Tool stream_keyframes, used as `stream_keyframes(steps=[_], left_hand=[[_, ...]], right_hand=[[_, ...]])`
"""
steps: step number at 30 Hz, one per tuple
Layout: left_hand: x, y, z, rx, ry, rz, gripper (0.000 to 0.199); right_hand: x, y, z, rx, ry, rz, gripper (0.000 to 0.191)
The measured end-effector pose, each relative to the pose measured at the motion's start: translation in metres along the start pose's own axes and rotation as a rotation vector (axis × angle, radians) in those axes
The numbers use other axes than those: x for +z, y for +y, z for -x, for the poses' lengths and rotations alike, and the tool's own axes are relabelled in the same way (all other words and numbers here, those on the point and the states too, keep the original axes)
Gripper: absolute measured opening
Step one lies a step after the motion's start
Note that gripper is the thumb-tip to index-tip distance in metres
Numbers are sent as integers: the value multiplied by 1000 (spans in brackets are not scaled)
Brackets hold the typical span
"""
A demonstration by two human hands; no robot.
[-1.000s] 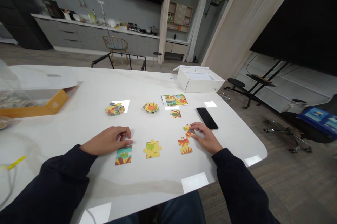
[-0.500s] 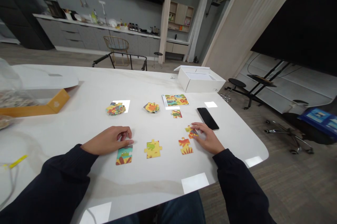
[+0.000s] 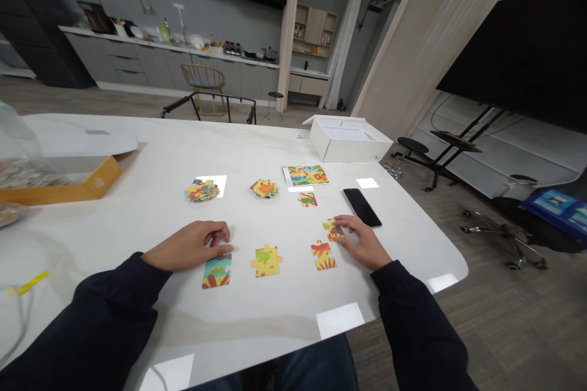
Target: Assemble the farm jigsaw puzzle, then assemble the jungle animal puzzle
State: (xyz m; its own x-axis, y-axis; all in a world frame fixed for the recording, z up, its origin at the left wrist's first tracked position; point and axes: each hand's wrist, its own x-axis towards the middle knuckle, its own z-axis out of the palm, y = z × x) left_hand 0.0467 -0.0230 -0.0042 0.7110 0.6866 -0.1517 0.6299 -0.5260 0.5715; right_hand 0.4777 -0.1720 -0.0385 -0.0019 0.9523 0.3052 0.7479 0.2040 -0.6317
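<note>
On the table (image 3: 257,311), right hand (image 3: 362,243) lies spread on puzzle pieces (image 3: 333,230), left hand (image 3: 192,246) curled.

Your dark knit sleeve (image 3: 415,323) is matt cloth, the white stone tabletop (image 3: 151,219) smooth and glossy, the yellow cardboard jigsaw piece (image 3: 266,260) matt.

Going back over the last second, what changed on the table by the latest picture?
The right hand edged slightly rightward, and the small jigsaw pieces under its fingertips slid the same way; no clear grasp or release shows. The left hand stayed beside the green-and-orange jigsaw piece, and the yellow jigsaw piece and the phone stayed put.
</note>
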Motion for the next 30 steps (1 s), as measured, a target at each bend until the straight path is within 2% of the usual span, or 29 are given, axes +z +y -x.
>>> stream_keyframes(steps=[12, 18, 20, 22, 26, 30], left_hand=[[-2, 4, 2, 15, 9, 15, 42], [-4, 2, 3, 43, -9, 41, 38], [-4, 0, 3, 60, -5, 37, 36], [-3, -1, 3, 72, 8, 31, 34], [-2, -3, 3, 80, 32, 18, 34], [-1, -5, 4, 78, 44, 29, 33]], right_hand=[[1, -2, 1, 6, 19, 8, 32], [0, -15, -9, -15, 220, 10, 29], [7, -31, -27, -42, 191, 23, 31], [22, -51, -53, -94, 65, 47, 35], [76, -87, -122, -199, -120, 183, 47], [125, -102, -181, -76, -107, 375, 46]])
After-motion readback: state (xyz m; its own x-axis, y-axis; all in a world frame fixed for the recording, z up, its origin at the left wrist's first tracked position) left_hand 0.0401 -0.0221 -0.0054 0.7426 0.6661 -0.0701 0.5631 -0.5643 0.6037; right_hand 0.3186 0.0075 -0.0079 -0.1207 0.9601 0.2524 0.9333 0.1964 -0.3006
